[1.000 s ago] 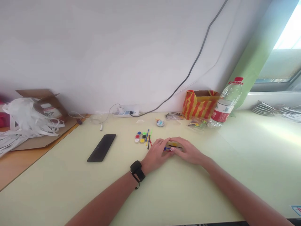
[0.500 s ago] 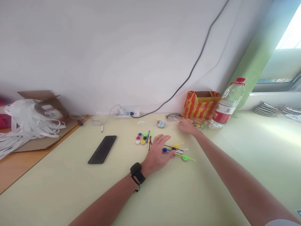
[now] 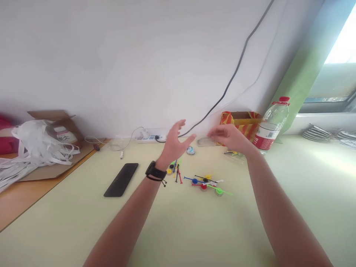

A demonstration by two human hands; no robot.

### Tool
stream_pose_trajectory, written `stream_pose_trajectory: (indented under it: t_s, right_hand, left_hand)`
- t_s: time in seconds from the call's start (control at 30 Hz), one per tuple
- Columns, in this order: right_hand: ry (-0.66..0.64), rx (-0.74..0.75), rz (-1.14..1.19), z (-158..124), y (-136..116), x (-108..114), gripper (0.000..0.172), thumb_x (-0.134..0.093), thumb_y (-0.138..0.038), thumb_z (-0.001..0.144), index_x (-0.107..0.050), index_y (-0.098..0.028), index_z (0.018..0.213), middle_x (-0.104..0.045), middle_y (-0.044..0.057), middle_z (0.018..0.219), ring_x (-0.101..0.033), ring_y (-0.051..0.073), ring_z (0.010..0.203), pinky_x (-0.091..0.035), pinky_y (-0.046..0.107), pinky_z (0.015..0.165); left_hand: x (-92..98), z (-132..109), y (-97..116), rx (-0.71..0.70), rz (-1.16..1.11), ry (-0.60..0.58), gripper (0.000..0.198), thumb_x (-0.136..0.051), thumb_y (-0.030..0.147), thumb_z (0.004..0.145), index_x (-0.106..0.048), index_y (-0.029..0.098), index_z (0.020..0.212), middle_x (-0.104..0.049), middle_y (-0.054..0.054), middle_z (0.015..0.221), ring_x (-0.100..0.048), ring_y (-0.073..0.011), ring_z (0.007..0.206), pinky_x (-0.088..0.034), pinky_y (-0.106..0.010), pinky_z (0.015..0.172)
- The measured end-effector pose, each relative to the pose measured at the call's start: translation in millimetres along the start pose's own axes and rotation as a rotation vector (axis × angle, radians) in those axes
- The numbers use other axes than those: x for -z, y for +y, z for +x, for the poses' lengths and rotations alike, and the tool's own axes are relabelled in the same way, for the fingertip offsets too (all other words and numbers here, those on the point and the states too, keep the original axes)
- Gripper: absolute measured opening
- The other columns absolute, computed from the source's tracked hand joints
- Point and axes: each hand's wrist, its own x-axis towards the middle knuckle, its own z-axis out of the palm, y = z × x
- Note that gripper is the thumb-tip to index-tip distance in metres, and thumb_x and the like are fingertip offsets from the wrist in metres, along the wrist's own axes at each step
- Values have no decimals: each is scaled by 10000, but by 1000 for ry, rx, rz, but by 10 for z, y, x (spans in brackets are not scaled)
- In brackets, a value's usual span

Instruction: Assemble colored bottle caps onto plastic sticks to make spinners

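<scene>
My left hand (image 3: 175, 144) is raised above the table with its fingers and thumb spread and nothing in it. A black watch band circles its wrist. My right hand (image 3: 229, 138), in front of the striped bag, has its fingers drawn together; what they hold, if anything, is too blurred to make out. Below it lies a clear plastic bag (image 3: 235, 155) with small coloured pieces. Between my arms sit several arrow spinners on round bases, among them a green spinner (image 3: 219, 192) and a blue spinner (image 3: 195, 181). Loose coloured arrows (image 3: 178, 172) and discs (image 3: 169, 171) are partly hidden behind my left hand.
A black phone (image 3: 121, 180) lies at left. Along the wall are a power strip (image 3: 147, 136), eyeglasses (image 3: 205, 141) and a small round container (image 3: 190, 150). A red-and-yellow striped bag (image 3: 244, 124) and a large bottle (image 3: 269, 131) stand at right, a cardboard box (image 3: 52, 118) at left.
My left hand has risen from beside the spinners and moved up and left, uncovering them. My right hand has lifted off the table by the plastic bag.
</scene>
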Motion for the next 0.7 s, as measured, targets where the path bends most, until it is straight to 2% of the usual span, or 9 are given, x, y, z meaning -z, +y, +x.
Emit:
stream_pose_trajectory:
  t_s: [0.07,0.13,0.17,0.23,0.3,0.33,0.4,0.53,0.7]
  right_hand:
    - [-80,34,-25,-20,-121,-6,157,-638,-312,900,-753,-236,976,-764,54,1014,-709,245,973,-570,427,916]
    - [-103,70,-71,-27,-194,-42,162,-605,-280,913,-750,-243,976,-758,48,1022,-701,241,984,-563,429,920]
    - [-67,95,-113,-26,-220,-74,163,-598,-265,914,-749,-246,973,-752,49,1047,-692,246,1006,-555,438,927]
    - [111,158,-233,-20,-266,-162,148,-608,-237,906,-745,-247,960,-734,60,1093,-662,267,1061,-529,462,941]
    - [284,229,-340,-13,-312,-266,127,-624,-217,902,-739,-243,949,-722,69,1071,-641,278,1064,-514,459,921]
    - [308,260,-367,-10,-335,-317,125,-624,-210,908,-736,-242,953,-722,68,1034,-641,273,1039,-514,445,898]
    - [246,309,-387,-9,-373,-400,156,-598,-188,928,-731,-244,987,-728,60,979,-646,260,993,-515,414,853]
    - [152,343,-456,-4,-359,-477,225,-583,-157,928,-699,-245,1099,-733,68,1035,-630,276,1045,-493,415,870]
    - [50,316,-509,24,-233,-517,127,-590,-155,935,-666,-228,1005,-702,60,945,-595,267,1042,-484,373,813]
  left_hand:
    - [58,124,27,-16,-13,-157,444,-697,440,900,-640,258,1301,-668,-77,1349,-626,-243,1208,-502,-371,996]
    - [86,182,19,-5,-25,-302,304,-671,449,911,-747,218,1093,-764,-70,1121,-702,-222,1010,-534,-335,881]
    - [90,194,6,9,-35,-339,293,-656,455,918,-767,199,1007,-782,-68,1012,-715,-212,916,-539,-320,815]
    - [88,196,-19,43,-64,-338,322,-632,465,929,-778,178,930,-784,-69,888,-715,-202,805,-530,-298,709]
    - [89,190,-25,63,-90,-309,329,-633,465,926,-783,172,938,-785,-75,876,-714,-202,789,-520,-289,670]
    - [93,188,-16,66,-101,-303,329,-634,461,925,-787,171,947,-785,-78,880,-714,-205,797,-522,-289,673]
    - [111,190,19,65,-129,-312,331,-623,453,931,-793,173,973,-787,-83,900,-716,-210,826,-529,-292,696]
    - [157,197,117,55,-163,-349,344,-592,447,936,-799,173,953,-781,-80,902,-707,-216,836,-537,-302,717]
    - [203,163,168,24,-74,-358,331,-575,417,914,-800,183,857,-745,-44,801,-672,-214,779,-525,-311,690]
